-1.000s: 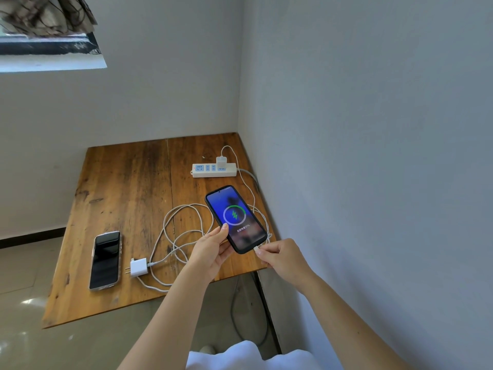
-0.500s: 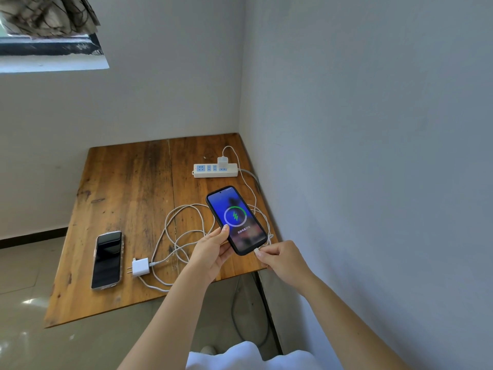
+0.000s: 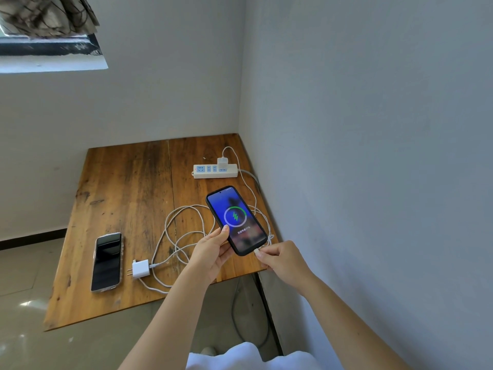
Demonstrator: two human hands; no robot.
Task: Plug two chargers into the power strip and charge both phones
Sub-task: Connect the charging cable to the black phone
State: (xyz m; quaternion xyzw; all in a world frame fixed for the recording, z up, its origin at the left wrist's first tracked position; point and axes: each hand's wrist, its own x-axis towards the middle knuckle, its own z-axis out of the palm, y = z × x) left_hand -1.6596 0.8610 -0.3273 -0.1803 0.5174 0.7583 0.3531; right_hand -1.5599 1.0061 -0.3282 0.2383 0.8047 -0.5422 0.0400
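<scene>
My left hand (image 3: 212, 252) holds a black-cased phone (image 3: 236, 218) above the table's right front corner; its lit screen shows a green charging ring. My right hand (image 3: 280, 259) pinches the white cable plug (image 3: 258, 250) at the phone's bottom end. A white power strip (image 3: 215, 171) lies at the back right with one white charger (image 3: 222, 162) plugged into it. A second white charger (image 3: 140, 268) lies unplugged near the front, its cable (image 3: 170, 236) in loose loops. A second phone (image 3: 107, 261) with a dark screen lies flat at the front left.
The wooden table (image 3: 128, 188) stands in a room corner, with white walls behind and on the right. The power strip's grey cord (image 3: 237, 313) hangs down below the table's front right edge. A window sill (image 3: 50, 64) is at the upper left.
Almost nothing has changed. Both hands stay on the lit phone and its plug, and the charging ring stays on the screen.
</scene>
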